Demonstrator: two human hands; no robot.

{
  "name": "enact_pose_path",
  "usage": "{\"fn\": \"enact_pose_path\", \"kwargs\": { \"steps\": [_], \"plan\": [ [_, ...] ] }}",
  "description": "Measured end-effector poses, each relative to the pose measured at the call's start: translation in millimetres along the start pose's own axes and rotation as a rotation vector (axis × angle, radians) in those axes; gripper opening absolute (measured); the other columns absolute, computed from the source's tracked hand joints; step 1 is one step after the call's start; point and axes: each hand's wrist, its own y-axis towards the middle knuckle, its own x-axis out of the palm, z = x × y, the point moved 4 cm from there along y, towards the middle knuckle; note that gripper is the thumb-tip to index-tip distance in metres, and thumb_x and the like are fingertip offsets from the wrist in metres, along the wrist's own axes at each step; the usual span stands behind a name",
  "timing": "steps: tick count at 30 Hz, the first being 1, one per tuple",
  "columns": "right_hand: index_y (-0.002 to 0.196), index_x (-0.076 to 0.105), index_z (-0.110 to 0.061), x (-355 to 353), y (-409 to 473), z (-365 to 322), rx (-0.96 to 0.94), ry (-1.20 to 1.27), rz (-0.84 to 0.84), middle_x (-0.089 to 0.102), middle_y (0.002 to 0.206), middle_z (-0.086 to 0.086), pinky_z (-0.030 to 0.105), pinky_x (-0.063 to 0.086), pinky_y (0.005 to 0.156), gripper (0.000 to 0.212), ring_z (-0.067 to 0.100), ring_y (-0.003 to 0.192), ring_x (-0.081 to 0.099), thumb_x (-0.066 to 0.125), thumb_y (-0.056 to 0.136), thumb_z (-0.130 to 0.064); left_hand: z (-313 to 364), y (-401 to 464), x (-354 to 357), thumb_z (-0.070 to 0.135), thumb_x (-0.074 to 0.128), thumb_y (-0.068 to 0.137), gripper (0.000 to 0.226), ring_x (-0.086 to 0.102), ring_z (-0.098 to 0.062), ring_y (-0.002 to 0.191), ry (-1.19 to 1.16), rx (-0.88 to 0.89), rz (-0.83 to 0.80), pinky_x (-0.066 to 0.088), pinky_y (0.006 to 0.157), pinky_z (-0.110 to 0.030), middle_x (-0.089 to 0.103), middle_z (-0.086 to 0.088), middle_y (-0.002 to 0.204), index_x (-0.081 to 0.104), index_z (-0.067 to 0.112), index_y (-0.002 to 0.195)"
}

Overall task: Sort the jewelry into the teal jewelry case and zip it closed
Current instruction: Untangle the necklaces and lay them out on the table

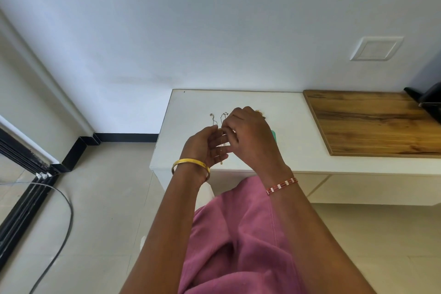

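Observation:
Both hands are raised together over the white table (281,107). My left hand (205,145) and my right hand (248,134) pinch a thin gold chain (221,150) between them; it hangs down past my left palm. Another thin chain (213,120) lies on the table just beyond my fingers. Only a sliver of the teal jewelry case (274,135) shows at the right edge of my right hand; the rest is hidden. A small gold piece (259,111) peeks out behind my right hand.
A wooden board (372,122) covers the table's right part, with a dark object (427,98) at its far corner. The wall stands right behind the table. A black cable (64,217) trails on the floor at left. My pink-clad lap (238,234) is below.

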Motion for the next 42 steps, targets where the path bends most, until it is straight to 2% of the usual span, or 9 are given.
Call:
{"fn": "enact_pose_path", "kwargs": {
  "steps": [5, 12, 15, 19, 24, 28, 35, 39, 42],
  "plan": [
    [0.084, 0.059, -0.009, 2.6, 0.6, 13.8, 0.247, 0.316, -0.147, 0.056, 0.092, 0.006, 0.033, 0.042, 0.078, 0.009, 0.021, 0.092, 0.050, 0.052, 0.087, -0.004, 1.1, -2.0, 0.2, 0.020, 0.041, 0.093, 0.030, 0.065, -0.016, 0.050, 0.148, 0.103, 0.016, 0.046, 0.062, -0.030, 0.071, -0.002, 0.061, 0.066, 0.011, 0.079],
    [0.080, 0.052, -0.018, -6.6, -2.3, 22.8, 0.425, 0.525, -0.256, 0.056, 0.086, -0.001, 0.009, 0.035, 0.067, 0.012, 0.011, 0.079, 0.049, 0.052, 0.091, -0.011, 7.2, -3.9, -7.2, 0.016, 0.048, 0.091, 0.026, 0.066, -0.019, 0.054, 0.245, 0.242, 0.115, 0.054, 0.070, -0.031, 0.068, -0.003, 0.059, 0.068, 0.012, 0.074],
    [0.081, 0.055, -0.018, -10.7, -1.8, 23.8, 0.453, 0.548, -0.270, 0.062, 0.085, 0.002, 0.017, 0.039, 0.065, 0.011, 0.012, 0.077, 0.052, 0.053, 0.090, -0.013, 8.1, -5.1, -3.4, 0.011, 0.051, 0.089, 0.016, 0.066, -0.018, 0.051, 0.247, 0.270, 0.076, 0.055, 0.064, -0.026, 0.067, -0.004, 0.063, 0.064, 0.014, 0.080],
    [0.081, 0.057, -0.017, -13.3, -1.9, 23.2, 0.444, 0.531, -0.294, 0.062, 0.082, 0.002, 0.016, 0.039, 0.065, 0.009, 0.013, 0.075, 0.053, 0.055, 0.089, -0.013, 9.9, -8.3, 3.7, 0.007, 0.054, 0.087, 0.016, 0.064, -0.016, 0.049, 0.313, 0.331, -0.038, 0.053, 0.057, -0.022, 0.065, -0.002, 0.063, 0.065, 0.018, 0.089],
    [0.078, 0.056, -0.020, -15.9, -1.6, 23.7, 0.430, 0.504, -0.324, 0.058, 0.074, -0.005, 0.013, 0.037, 0.061, 0.013, 0.007, 0.068, 0.051, 0.056, 0.088, -0.012, 11.4, -11.1, 6.7, 0.008, 0.061, 0.084, 0.013, 0.063, -0.010, 0.047, 0.545, 0.453, -0.022, 0.054, 0.073, -0.031, 0.066, 0.010, 0.057, 0.069, 0.018, 0.087],
    [0.076, 0.056, -0.022, -17.8, -1.0, 24.2, 0.421, 0.491, -0.339, 0.059, 0.074, -0.004, 0.008, 0.035, 0.056, 0.016, 0.004, 0.065, 0.050, 0.057, 0.087, -0.012, 11.5, -9.9, 4.3, 0.008, 0.062, 0.084, 0.008, 0.063, -0.008, 0.047, 0.545, 0.450, 0.000, 0.055, 0.077, -0.037, 0.067, -0.001, 0.067, 0.068, 0.011, 0.087],
    [0.082, 0.057, -0.020, -15.5, -2.4, 26.7, 0.414, 0.426, -0.365, 0.061, 0.080, -0.002, 0.014, 0.036, 0.059, 0.010, 0.005, 0.068, 0.052, 0.056, 0.088, -0.012, 11.8, -8.4, 2.1, 0.010, 0.064, 0.081, 0.008, 0.065, -0.006, 0.050, 0.585, 0.466, 0.003, 0.054, 0.076, -0.029, 0.067, 0.008, 0.062, 0.067, 0.014, 0.076],
    [0.084, 0.054, -0.017, -12.0, -3.3, 25.6, 0.395, 0.407, -0.415, 0.056, 0.077, -0.003, 0.022, 0.038, 0.062, 0.009, 0.012, 0.072, 0.051, 0.052, 0.091, -0.013, 9.3, -3.6, 1.1, 0.012, 0.063, 0.083, 0.016, 0.066, -0.005, 0.052, 0.618, 0.480, 0.016, 0.051, 0.090, -0.038, 0.067, 0.002, 0.068, 0.064, 0.021, 0.070],
    [0.086, 0.053, -0.014, -8.0, -5.2, 25.5, 0.408, 0.445, -0.467, 0.054, 0.074, -0.004, 0.028, 0.038, 0.069, 0.008, 0.015, 0.073, 0.050, 0.048, 0.093, -0.013, 7.9, -1.6, 0.7, 0.013, 0.063, 0.083, 0.010, 0.063, -0.001, 0.052, 0.619, 0.479, 0.023, 0.053, 0.085, -0.038, 0.064, 0.002, 0.069, 0.064, 0.017, 0.074]
  ]
}}
